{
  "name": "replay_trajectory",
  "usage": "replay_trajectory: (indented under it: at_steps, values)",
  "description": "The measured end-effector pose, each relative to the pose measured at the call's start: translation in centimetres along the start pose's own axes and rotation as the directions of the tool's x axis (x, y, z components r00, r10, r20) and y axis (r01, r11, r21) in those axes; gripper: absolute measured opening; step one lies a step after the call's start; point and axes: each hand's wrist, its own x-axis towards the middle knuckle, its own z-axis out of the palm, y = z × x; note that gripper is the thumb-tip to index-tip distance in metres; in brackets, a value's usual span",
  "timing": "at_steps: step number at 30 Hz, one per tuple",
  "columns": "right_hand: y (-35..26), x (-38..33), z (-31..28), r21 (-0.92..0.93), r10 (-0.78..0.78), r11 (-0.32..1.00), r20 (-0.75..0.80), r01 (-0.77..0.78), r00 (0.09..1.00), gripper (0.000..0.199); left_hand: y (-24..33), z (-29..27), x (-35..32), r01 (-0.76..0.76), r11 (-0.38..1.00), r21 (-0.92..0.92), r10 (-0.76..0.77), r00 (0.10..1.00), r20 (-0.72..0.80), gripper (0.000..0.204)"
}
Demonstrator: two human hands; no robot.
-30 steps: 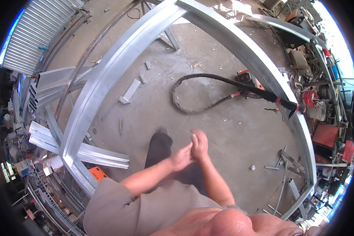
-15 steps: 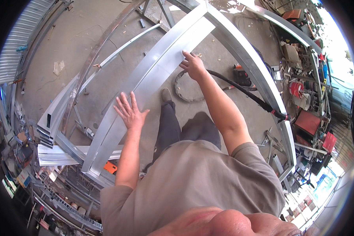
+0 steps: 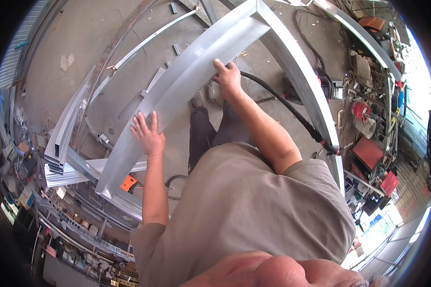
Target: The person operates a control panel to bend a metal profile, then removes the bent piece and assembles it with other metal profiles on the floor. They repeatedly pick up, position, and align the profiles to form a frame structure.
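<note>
A long silver sheet-metal strip (image 3: 177,98), with a fold along its length, lies diagonally in front of me across a metal frame (image 3: 297,62). My left hand (image 3: 150,136) rests flat on the strip's lower left part, fingers spread. Farther up, my right hand (image 3: 229,81) holds the strip's near edge; one digit lies on its face and the other fingers are curled at the edge, partly hidden.
A black hose (image 3: 282,100) runs over the frame's right side. Stacked metal profiles (image 3: 62,136) lie at the left, beside an orange object (image 3: 128,182). Cluttered shelving with a red box (image 3: 367,154) stands at right. Offcuts are scattered on the floor (image 3: 96,57).
The strip has tilted, and its fold now looks deeper. My right hand has shifted a little left and closed on the edge. My left hand stays on the strip. The view has shifted slightly.
</note>
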Motion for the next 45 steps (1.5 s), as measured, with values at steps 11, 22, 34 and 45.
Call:
replay_trajectory:
  at_steps: [11, 22, 34, 45]
  values:
    - [-1.2, -0.5, -0.3, 0.131, -0.005, 0.991, 0.066, -0.004, 0.998, 0.039, 0.7, -0.7, 0.4, 0.063, 0.997, -0.043, -0.061, 0.998, 0.027, 0.097]
    - [0.4, 0.5, -0.3, 0.074, -0.045, 0.996, 0.037, 0.043, 0.998, 0.035, 0.2, -0.5, 0.0, 0.019, 0.997, -0.074, -0.023, 0.999, -0.046, 0.087]
    - [0.8, 2.6, -1.4, -0.02, 0.078, 0.997, 0.116, -0.077, 0.99, 0.054, -1.0, -0.4, -0.9, 0.041, 0.977, -0.207, -0.062, 0.993, -0.099, 0.08]
    - [0.3, 0.9, -0.7, -0.088, -0.027, 0.995, 0.145, 0.04, 0.989, 0.051, -1.1, 0.6, -1.9, 0.053, 0.995, -0.079, -0.06, 0.994, -0.096, 0.067]
